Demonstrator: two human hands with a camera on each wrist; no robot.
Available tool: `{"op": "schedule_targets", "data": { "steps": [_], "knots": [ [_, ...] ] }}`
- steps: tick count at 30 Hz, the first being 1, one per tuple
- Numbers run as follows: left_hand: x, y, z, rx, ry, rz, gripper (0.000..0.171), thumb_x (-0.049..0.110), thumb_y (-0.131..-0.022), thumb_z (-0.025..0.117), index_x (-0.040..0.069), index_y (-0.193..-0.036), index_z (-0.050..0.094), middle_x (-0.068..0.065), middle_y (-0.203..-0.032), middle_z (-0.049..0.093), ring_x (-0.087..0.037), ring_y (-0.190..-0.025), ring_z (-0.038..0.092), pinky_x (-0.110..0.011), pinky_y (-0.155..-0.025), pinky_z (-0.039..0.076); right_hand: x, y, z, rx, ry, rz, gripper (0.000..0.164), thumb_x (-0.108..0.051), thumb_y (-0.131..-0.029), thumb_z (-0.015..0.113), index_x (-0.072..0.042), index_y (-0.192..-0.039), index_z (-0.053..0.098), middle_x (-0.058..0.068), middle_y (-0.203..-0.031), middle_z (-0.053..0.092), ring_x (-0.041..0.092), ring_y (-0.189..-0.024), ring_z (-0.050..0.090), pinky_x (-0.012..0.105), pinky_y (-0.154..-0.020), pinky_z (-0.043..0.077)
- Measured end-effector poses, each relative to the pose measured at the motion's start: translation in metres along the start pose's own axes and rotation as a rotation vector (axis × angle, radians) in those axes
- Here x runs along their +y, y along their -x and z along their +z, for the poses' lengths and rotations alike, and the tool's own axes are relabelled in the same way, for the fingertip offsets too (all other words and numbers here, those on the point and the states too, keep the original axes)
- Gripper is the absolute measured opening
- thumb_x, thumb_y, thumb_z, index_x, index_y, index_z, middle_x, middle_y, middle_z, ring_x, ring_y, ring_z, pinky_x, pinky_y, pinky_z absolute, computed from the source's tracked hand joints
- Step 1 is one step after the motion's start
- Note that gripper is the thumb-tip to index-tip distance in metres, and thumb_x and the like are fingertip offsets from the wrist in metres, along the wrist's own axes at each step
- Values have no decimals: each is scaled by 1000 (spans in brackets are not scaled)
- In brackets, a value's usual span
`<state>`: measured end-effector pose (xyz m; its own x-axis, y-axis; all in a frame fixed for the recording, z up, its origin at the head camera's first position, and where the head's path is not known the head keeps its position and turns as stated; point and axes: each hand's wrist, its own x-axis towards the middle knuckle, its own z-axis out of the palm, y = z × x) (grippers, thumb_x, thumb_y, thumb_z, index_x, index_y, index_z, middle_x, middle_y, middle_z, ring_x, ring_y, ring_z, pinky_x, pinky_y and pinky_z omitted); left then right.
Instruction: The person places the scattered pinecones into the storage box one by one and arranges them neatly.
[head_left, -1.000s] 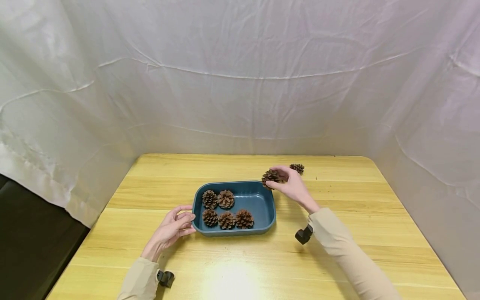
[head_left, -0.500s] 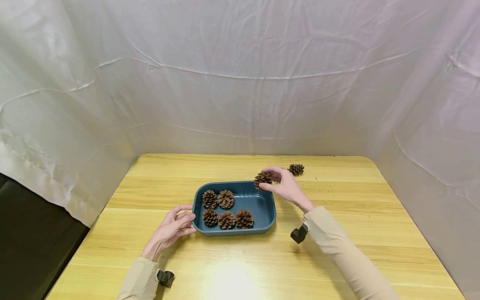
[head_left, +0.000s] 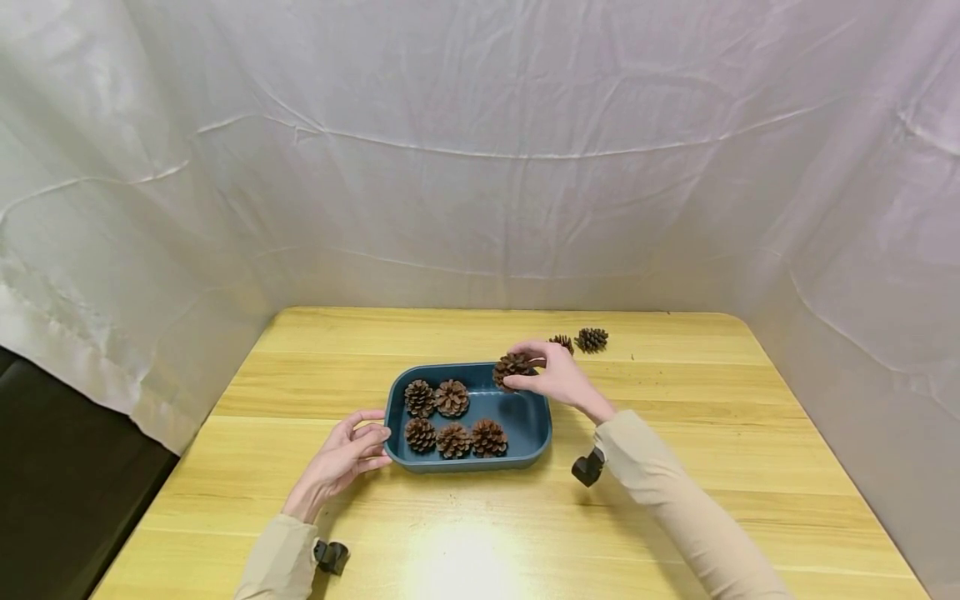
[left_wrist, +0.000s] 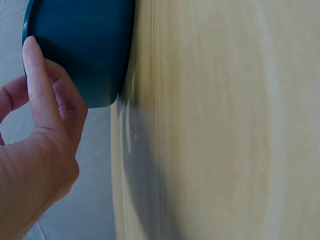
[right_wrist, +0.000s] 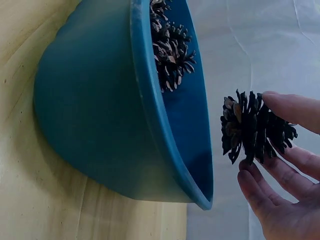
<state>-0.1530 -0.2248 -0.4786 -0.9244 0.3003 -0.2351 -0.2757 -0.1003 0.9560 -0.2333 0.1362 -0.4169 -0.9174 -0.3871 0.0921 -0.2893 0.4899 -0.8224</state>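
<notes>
A dark blue rectangular tray stands on the table with several brown pine cones inside, lined up toward its left and front; one of them is this pine cone. My left hand holds the tray's left end, its thumb at the rim in the left wrist view. Over the tray's back right part, my right hand grips another pine cone between thumb and fingers. In the right wrist view this cone hangs apart from the tray, just beyond its rim.
Two more pine cones lie behind the right hand, one partly hidden cone and one fully visible cone. Pale curtains surround the wooden table. Black cameras sit at both wrists.
My right hand has moved left with its pine cone, from the tray's back right corner to over its inside. The cones behind it have come into view. The left hand stays put.
</notes>
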Motion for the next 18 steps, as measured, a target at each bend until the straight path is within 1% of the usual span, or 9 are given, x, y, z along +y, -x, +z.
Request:
{"op": "schedule_targets", "data": {
  "steps": [4, 8, 11, 13, 18],
  "knots": [
    [0, 0, 0, 4, 3, -5, 40, 5, -102, 54, -1, -137, 35, 4, -100, 63, -6, -75, 67, -24, -75, 63, -1, -3, 4, -12, 52, -8, 47, -24, -86, 80, -6, -127, 65, 15, -131, 66, 36, -118, 64, 50, -100, 56],
    [-1, 0, 0, 6, 1, -5, 41, 5, -102, 55, -1, -137, 35, 4, -100, 63, -6, -75, 67, -24, -75, 63, 0, -4, 9, -26, 85, -30, 47, -25, -86, 80, -6, -126, 66, 15, -131, 67, 37, -118, 63, 51, -100, 56],
    [-1, -1, 0, 8, -3, -2, 41, 5, -102, 54, -2, -137, 35, 5, -99, 63, -6, -75, 67, -24, -76, 63, 1, -6, 12, -40, 103, -50, 45, -26, -86, 80, -7, -124, 67, 16, -129, 68, 36, -117, 64, 51, -100, 55],
    [-1, -1, 0, 10, -6, 0, 40, 5, -102, 54, -2, -137, 36, 5, -98, 62, -6, -75, 67, -24, -76, 63, 1, -7, 15, -51, 103, -49, 44, -25, -85, 81, -7, -124, 67, 15, -127, 68, 35, -116, 65, 50, -100, 55],
    [-2, -1, 0, 11, -8, -1, 39, 5, -102, 54, -1, -136, 37, 5, -99, 62, -6, -76, 67, -24, -76, 63, 0, -10, 20, -76, 108, -46, 47, -22, -85, 81, -5, -126, 65, 16, -123, 69, 32, -110, 66, 47, -98, 57]
  ]
}}
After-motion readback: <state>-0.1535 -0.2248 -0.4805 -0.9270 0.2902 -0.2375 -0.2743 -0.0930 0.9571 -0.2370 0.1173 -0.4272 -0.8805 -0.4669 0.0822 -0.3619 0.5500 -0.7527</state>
